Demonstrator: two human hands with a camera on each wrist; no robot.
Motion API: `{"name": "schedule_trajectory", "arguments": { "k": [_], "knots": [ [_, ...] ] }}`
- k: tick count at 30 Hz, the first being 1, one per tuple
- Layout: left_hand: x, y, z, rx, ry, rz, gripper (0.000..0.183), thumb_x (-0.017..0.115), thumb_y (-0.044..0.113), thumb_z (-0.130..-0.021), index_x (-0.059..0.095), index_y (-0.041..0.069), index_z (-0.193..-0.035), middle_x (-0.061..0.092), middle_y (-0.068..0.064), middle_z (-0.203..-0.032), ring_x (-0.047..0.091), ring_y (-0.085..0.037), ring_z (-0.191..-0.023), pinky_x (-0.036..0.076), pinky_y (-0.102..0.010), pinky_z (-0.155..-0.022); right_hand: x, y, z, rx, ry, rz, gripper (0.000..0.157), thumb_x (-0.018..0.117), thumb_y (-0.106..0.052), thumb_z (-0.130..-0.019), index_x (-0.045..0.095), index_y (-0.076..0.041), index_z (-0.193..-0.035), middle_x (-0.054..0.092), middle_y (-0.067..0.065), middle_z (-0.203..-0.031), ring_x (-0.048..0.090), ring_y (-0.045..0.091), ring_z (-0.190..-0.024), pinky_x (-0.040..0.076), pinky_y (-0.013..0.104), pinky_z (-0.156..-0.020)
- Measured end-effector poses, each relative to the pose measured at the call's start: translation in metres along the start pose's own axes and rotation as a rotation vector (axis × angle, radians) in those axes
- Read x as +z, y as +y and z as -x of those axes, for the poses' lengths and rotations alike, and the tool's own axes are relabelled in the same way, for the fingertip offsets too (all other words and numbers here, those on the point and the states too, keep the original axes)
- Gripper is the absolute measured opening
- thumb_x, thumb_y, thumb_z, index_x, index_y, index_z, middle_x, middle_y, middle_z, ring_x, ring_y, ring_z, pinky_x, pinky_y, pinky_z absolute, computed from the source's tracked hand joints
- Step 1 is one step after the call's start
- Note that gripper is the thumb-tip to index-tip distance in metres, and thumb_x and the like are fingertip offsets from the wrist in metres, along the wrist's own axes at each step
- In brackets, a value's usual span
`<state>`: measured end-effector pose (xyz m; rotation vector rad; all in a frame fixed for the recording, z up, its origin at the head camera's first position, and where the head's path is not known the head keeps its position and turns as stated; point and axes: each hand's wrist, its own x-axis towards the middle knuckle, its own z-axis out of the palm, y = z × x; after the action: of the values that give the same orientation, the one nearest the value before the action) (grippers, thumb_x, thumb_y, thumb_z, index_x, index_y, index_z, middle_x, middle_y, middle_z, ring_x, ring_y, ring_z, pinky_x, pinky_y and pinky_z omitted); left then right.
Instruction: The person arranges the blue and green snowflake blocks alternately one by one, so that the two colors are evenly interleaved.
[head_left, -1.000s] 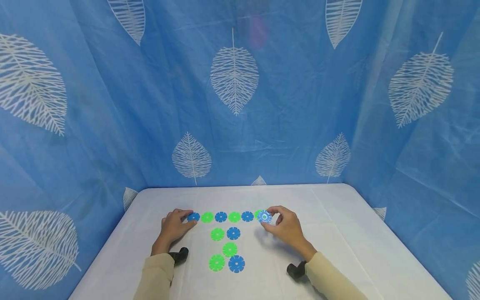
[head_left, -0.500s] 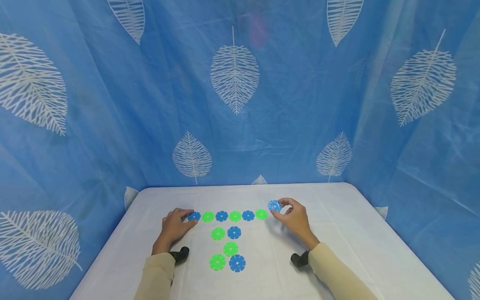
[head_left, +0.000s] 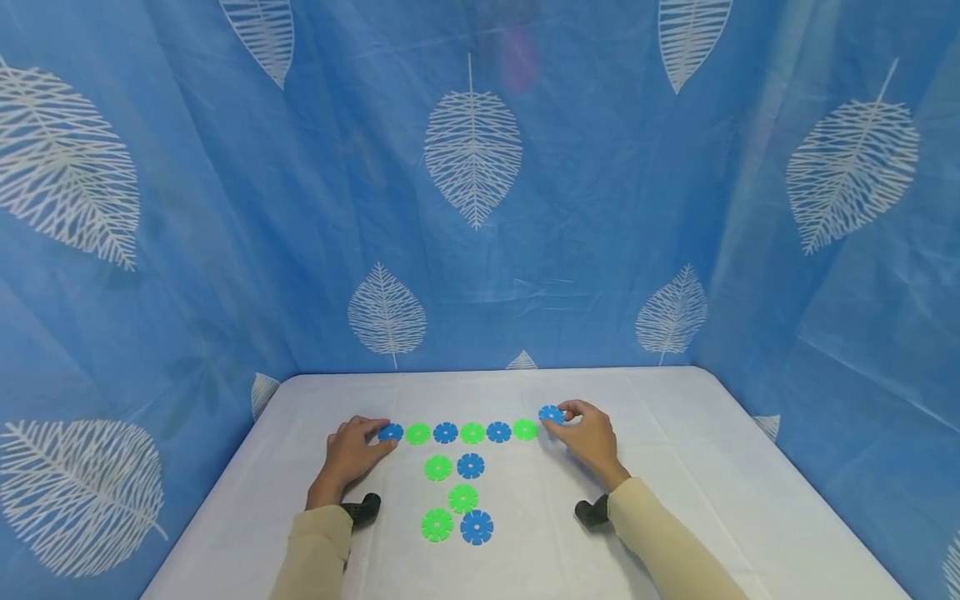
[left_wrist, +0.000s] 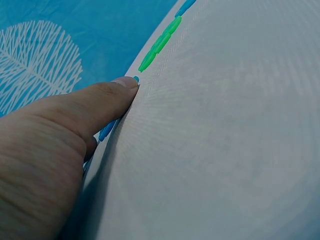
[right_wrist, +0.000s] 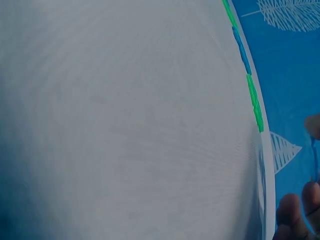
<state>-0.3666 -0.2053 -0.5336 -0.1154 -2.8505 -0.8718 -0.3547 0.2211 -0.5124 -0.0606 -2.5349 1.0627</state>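
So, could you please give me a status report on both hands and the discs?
Left hand holding leftmost blue disc. Right hand pinching raised blue disc, right of rightmost green disc. No obstruction visible.

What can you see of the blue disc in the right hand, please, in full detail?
The blue disc is thin, flat and round, with a notched rim and a small central hole; it looks like plastic. The right hand pinches its right side, holding it above the white table, apart from the nearby green disc. Its exact tilt is hard to tell.
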Motion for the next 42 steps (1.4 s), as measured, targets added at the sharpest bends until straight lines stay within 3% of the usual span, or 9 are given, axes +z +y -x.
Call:
{"name": "schedule_trajectory", "arguments": {
  "k": [7,17,25,31,42],
  "knots": [
    [-0.0008,0.0023,0.001,-0.007,-0.001,-0.001,0.054,0.075,0.045,-0.087,0.066,0.019,-0.134,0.062,-0.012,-0.127,0.053,-0.033,-0.12,0.034,-0.051,-0.094,0.0007,0.0058,-0.001,0.095,-0.074,0.087,0.046,0.082,-0.048,-0.075,0.074,-0.015,-0.106,0.068,-0.002,-0.089,0.059,0.016,-0.079,0.041,0.03,-0.065],
    [0.0012,0.0005,0.001,-0.016,-0.007,-0.002,0.054,0.074,0.045,-0.087,0.066,0.019,-0.134,0.061,-0.012,-0.127,0.053,-0.032,-0.12,0.033,-0.052,-0.095,0.0026,0.0082,-0.003,0.096,-0.155,0.168,0.044,0.081,-0.049,-0.077,0.074,-0.016,-0.106,0.067,-0.002,-0.087,0.058,0.016,-0.076,0.044,0.032,-0.066],
    [0.0003,0.0025,0.0024,-0.003,0.006,0.008,0.052,0.075,0.043,-0.086,0.068,0.018,-0.132,0.062,-0.012,-0.124,0.054,-0.032,-0.118,0.034,-0.05,-0.093,0.0008,0.005,-0.0014,0.066,-0.158,0.189,0.042,0.082,-0.043,-0.076,0.075,-0.015,-0.107,0.068,-0.003,-0.085,0.06,0.014,-0.075,0.045,0.033,-0.064],
    [-0.001,0.0035,0.0028,-0.007,-0.001,0.015,0.052,0.076,0.043,-0.087,0.067,0.019,-0.132,0.062,-0.012,-0.124,0.053,-0.032,-0.118,0.033,-0.05,-0.094,-0.0011,0.0044,-0.0003,0.045,-0.173,0.201,0.043,0.083,-0.043,-0.077,0.075,-0.016,-0.109,0.071,-0.003,-0.091,0.064,0.015,-0.081,0.049,0.037,-0.067],
    [-0.0021,0.0026,0.0023,-0.003,0.008,0.022,0.051,0.076,0.042,-0.086,0.068,0.02,-0.131,0.062,-0.011,-0.124,0.053,-0.032,-0.118,0.033,-0.052,-0.096,-0.0008,0.004,-0.0028,0.086,-0.204,0.204,0.044,0.083,-0.043,-0.077,0.076,-0.016,-0.111,0.076,0.002,-0.103,0.069,0.022,-0.094,0.051,0.041,-0.073]
  ]
}}
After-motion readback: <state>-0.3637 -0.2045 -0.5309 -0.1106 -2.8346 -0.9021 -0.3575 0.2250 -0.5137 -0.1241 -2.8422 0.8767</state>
